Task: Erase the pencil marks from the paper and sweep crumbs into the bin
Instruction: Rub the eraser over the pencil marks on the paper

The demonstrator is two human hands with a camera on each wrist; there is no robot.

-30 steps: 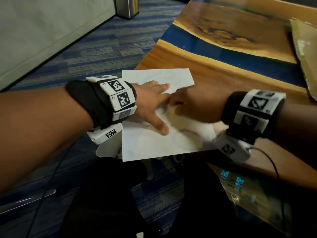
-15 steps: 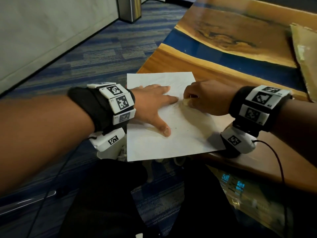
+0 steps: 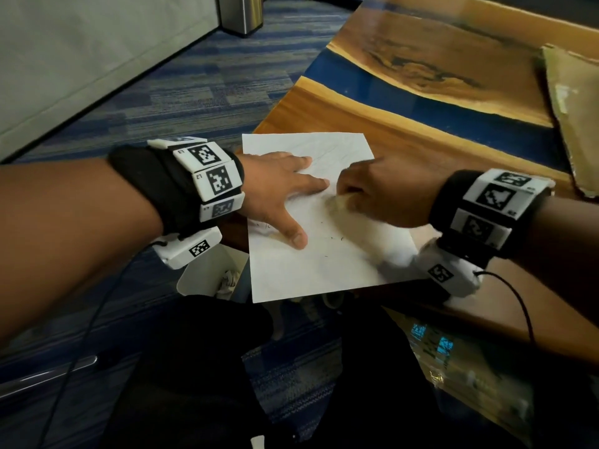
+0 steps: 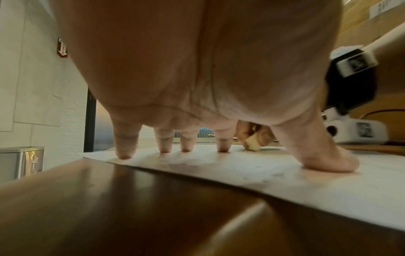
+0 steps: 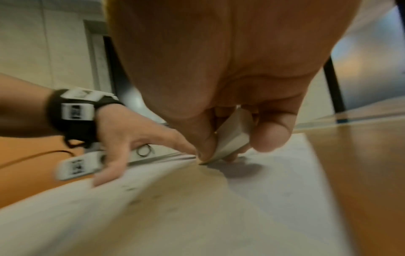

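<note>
1. While the table (image 3: 405, 150) carries it, the paper (image 3: 311, 273) lies at the near corner, its long axis running away from the person.
2. Left hand (image 3: 275, 192) presses flat, fingers spread, on the paper's left half.
3. Right hand (image 3: 385, 192) pinches the eraser (image 5: 232, 138), touching the paper just beside the left fingertips.
4. Faint marks (image 3: 327, 153) lie just beyond both hands; dark crumbs (image 3: 334, 238) sit nearer.

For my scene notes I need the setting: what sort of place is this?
Probably an office or meeting room: patterned blue carpet, a steel bin by the wall, and a polished wooden table with blue inlay.
</note>
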